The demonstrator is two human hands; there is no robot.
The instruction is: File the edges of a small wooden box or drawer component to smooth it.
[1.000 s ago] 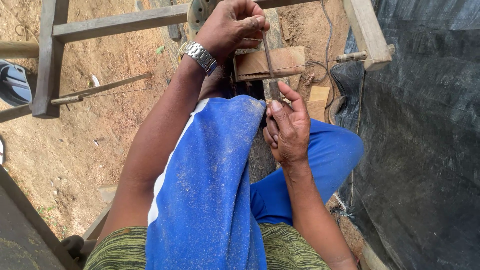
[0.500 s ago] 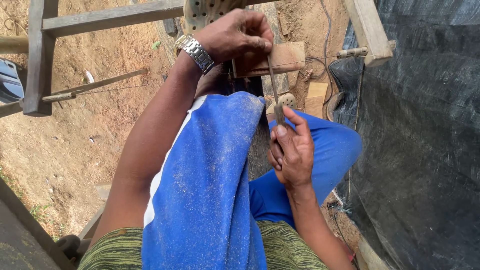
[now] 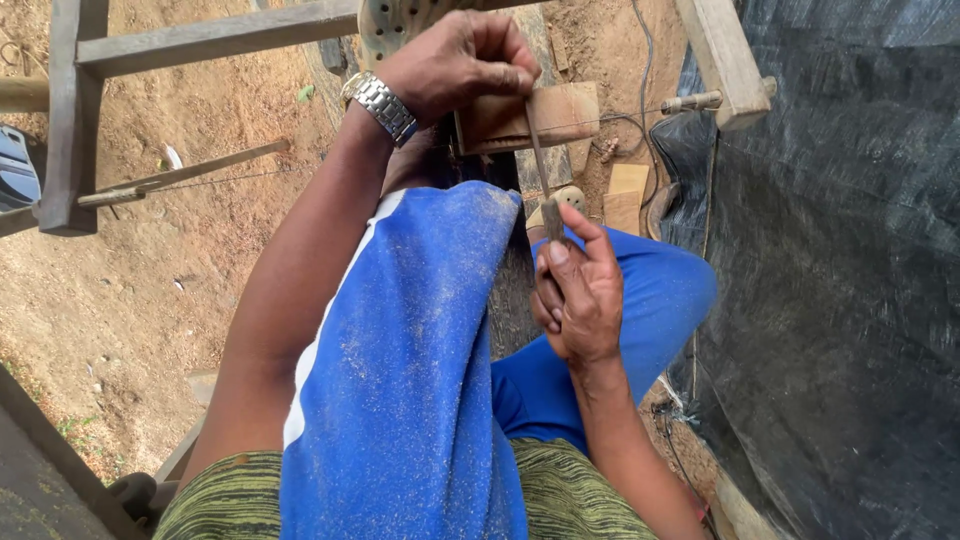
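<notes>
My left hand (image 3: 468,62), with a metal watch on the wrist, is closed around the upper end of a thin metal rod (image 3: 537,150) that looks like a file or blade. My right hand (image 3: 578,290) grips the rod's lower end near my blue-clad knee (image 3: 420,330). The rod runs almost upright across a small wooden block (image 3: 560,110) just behind it. Whether the rod touches the block I cannot tell. A round perforated disc (image 3: 392,22) shows above my left hand.
A weathered wooden frame (image 3: 200,40) crosses the top, with another beam (image 3: 722,55) at the upper right. Black plastic sheeting (image 3: 840,280) hangs on the right. Sandy ground (image 3: 140,270) lies to the left, with a stick (image 3: 190,172) and a thin cable (image 3: 640,30).
My left hand with the rod's upper end has dropped lower in view and my right hand has followed downward. Both hands keep their grip.
</notes>
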